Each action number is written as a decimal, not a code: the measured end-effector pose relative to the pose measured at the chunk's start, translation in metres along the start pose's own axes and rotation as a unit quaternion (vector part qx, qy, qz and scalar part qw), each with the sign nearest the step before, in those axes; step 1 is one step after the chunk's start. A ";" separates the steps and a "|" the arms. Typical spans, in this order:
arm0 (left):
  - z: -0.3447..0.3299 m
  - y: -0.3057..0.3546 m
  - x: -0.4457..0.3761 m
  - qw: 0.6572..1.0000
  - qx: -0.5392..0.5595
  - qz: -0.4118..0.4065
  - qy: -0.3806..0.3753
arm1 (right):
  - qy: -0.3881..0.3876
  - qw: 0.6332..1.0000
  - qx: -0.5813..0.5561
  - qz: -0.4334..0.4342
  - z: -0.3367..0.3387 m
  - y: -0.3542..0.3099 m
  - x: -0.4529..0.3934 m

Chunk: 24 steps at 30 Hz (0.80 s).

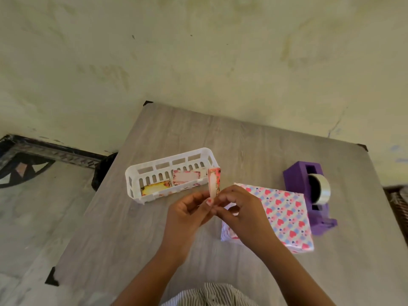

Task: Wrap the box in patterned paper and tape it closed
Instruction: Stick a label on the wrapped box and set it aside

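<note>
Your hands meet over the counter [136,228], a label card between them.

Left hand [187,214] and right hand [239,209] both pinch the upright card [213,182]; the wrapped box [287,213] lies just right, under your right hand, the nearer; its long axis runs toward you.

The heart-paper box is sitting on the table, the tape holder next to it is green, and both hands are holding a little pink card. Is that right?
Almost. The tape holder is purple, not green, as the head view shows. The rest holds: the heart-paper box sits on the table beside it, and the left hand and right hand both hold the little pink card.
</note>
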<state>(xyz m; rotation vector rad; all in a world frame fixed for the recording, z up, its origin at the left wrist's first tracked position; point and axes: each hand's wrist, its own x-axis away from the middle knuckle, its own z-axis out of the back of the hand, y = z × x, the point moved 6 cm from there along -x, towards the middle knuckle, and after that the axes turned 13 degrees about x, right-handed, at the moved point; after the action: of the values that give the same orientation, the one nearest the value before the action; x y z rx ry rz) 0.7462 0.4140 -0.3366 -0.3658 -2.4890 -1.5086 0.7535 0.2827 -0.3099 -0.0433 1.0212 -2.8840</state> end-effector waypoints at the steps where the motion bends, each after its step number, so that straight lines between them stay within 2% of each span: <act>1: -0.001 -0.002 0.003 1.000 0.001 0.006 -0.004 | -0.001 1.000 -0.014 -0.003 0.002 0.002 0.003; 5: -0.008 -0.006 0.013 0.999 0.022 0.027 -0.015 | -0.007 0.997 -0.070 -0.018 0.009 0.008 0.013; 15: -0.009 -0.016 0.017 0.996 0.066 0.061 -0.011 | -0.005 1.000 -0.024 -0.011 0.008 0.006 0.019; 24: -0.011 -0.021 0.016 0.986 0.130 0.100 -0.016 | -0.052 0.994 -0.089 -0.045 0.005 0.019 0.017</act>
<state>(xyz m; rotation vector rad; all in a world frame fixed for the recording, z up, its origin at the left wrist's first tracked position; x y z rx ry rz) 0.7248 0.3962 -0.3447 -0.5769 -2.5435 -1.0936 0.7376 0.2633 -0.3179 -0.2536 1.2837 -2.8255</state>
